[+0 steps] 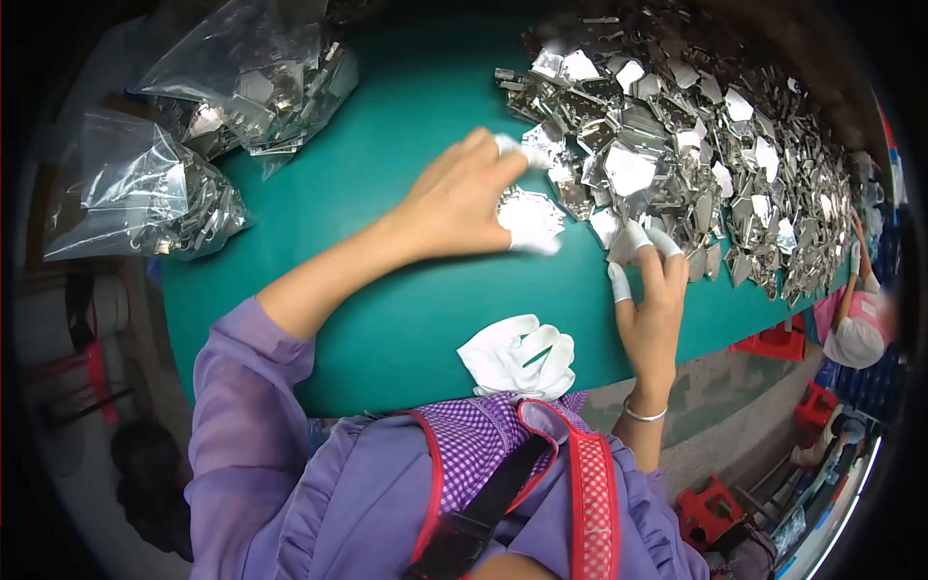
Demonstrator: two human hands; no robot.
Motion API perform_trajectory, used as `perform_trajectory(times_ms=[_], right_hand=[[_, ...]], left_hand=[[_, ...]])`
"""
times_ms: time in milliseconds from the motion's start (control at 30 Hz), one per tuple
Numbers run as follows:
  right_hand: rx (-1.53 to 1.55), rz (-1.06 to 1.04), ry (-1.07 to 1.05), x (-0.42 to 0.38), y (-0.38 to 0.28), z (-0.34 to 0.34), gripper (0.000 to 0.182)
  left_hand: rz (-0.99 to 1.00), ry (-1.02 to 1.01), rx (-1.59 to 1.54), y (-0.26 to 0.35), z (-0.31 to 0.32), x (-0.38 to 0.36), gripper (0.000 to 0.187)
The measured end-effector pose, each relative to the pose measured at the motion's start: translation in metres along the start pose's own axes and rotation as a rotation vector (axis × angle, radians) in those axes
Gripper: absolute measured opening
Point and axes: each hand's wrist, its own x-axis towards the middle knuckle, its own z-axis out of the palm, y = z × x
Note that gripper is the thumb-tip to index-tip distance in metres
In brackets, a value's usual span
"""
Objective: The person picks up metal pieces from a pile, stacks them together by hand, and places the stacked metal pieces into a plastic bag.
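Note:
My left hand (pixel 464 198), with white covers on thumb and fingertips, curves round a small stack of shiny metal plates (pixel 530 217) above the green table (pixel 387 290). Its fingertips are slightly blurred. To the right, my right hand (pixel 652 309) reaches to the near edge of a large heap of metal plates (pixel 677 155). Its covered fingertips touch plates there, and its thumb stands apart from the other fingers. A pair of white gloves (pixel 522 356) lies at the table's near edge, between my two forearms.
Two clear plastic bags (pixel 155 198) (pixel 280 87) of metal parts sit at the left. The heap stretches along the right side. A co-worker in a white cap (pixel 856 340) is at the far right. Red stools (pixel 713 512) stand on the floor at lower right.

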Motion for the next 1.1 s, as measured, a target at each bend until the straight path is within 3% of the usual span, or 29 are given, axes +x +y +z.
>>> perform_trajectory(times_ms=[67, 100, 200, 233, 400, 467, 533, 600, 667, 733, 800, 900, 1100], right_hand=[[0.205, 0.284, 0.031, -0.008, -0.005, 0.001, 0.045], [0.159, 0.292, 0.004, -0.010, -0.005, -0.002, 0.053], [0.226, 0.423, -0.104, -0.013, -0.009, -0.012, 0.056], [0.268, 0.389, 0.001, -0.017, -0.006, -0.007, 0.049], [0.384, 0.555, -0.003, -0.028, 0.000, -0.011, 0.033], [0.944, 0.765, 0.054, -0.027, -0.003, -0.012, 0.025], [1.023, 0.748, 0.009, -0.028, -0.002, -0.011, 0.029], [1.149, 0.749, -0.033, -0.030, 0.000, -0.007, 0.039], [1.260, 0.785, -0.035, -0.028, -0.005, -0.004, 0.038], [1.373, 0.816, -0.040, -0.026, -0.012, -0.001, 0.036], [1.514, 0.819, -0.081, -0.023, -0.018, 0.001, 0.035], [1.608, 0.805, -0.099, -0.021, -0.026, 0.008, 0.029], [1.797, 0.842, -0.109, -0.015, -0.040, 0.016, 0.025]], left_hand=[[0.074, -0.003, 0.011, -0.003, 0.007, -0.016, 0.066], [0.004, -0.081, 0.019, 0.000, 0.003, -0.019, 0.061], [-0.021, -0.043, -0.118, -0.008, 0.009, -0.026, 0.053], [-0.027, -0.033, -0.104, -0.006, 0.007, -0.029, 0.047], [-0.033, -0.015, -0.172, -0.001, 0.003, -0.040, 0.043], [-0.024, 0.033, -0.194, 0.004, -0.001, -0.043, 0.042], [-0.254, -0.087, -0.380, 0.015, -0.013, -0.043, 0.043], [-0.287, -0.154, -0.376, 0.017, -0.014, -0.046, 0.039], [-0.411, -0.062, -0.861, 0.013, -0.004, -0.050, 0.033], [-0.493, -0.146, -0.919, 0.011, -0.008, -0.052, 0.032], [-0.721, -0.141, -1.446, 0.012, -0.002, -0.055, 0.035], [-0.797, -0.114, -1.640, 0.018, -0.002, -0.061, 0.039], [-0.712, -0.112, -1.583, 0.023, -0.004, -0.065, 0.042]])
